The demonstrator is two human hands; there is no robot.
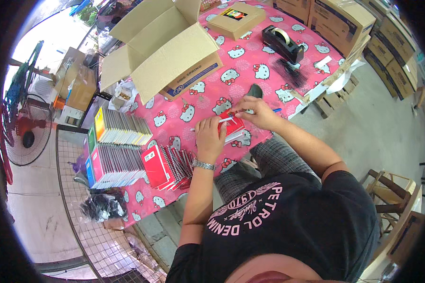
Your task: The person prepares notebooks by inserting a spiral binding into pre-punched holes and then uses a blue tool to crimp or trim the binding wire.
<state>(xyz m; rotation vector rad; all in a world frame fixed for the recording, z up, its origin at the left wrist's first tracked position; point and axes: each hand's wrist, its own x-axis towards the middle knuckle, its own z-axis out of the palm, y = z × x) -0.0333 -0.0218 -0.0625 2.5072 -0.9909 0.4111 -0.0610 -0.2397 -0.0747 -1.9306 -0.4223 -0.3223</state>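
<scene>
A small red notebook (235, 124) lies at the table's near edge on top of other pages or booklets. My left hand (209, 133), with a metal watch at the wrist, holds its left side, the fingers pressed on the cover and the thumb toward me. A narrow white strip (226, 119) lies across the cover by the left fingertips. My right hand (256, 112) is closed in a pinch at the notebook's upper right edge. A slim blue pen-like thing (277, 110) sticks out from the right hand. What the right fingertips pinch is too small to make out.
Left of my hands lie fanned red spiral notebooks (163, 165) and tall notebook stacks (117, 162). Beyond stand an open carton (193, 70), a small closed box (236, 21) and a black tape dispenser (282, 43). Cartons (337, 26) line the back right; a fan (28, 134) stands far left.
</scene>
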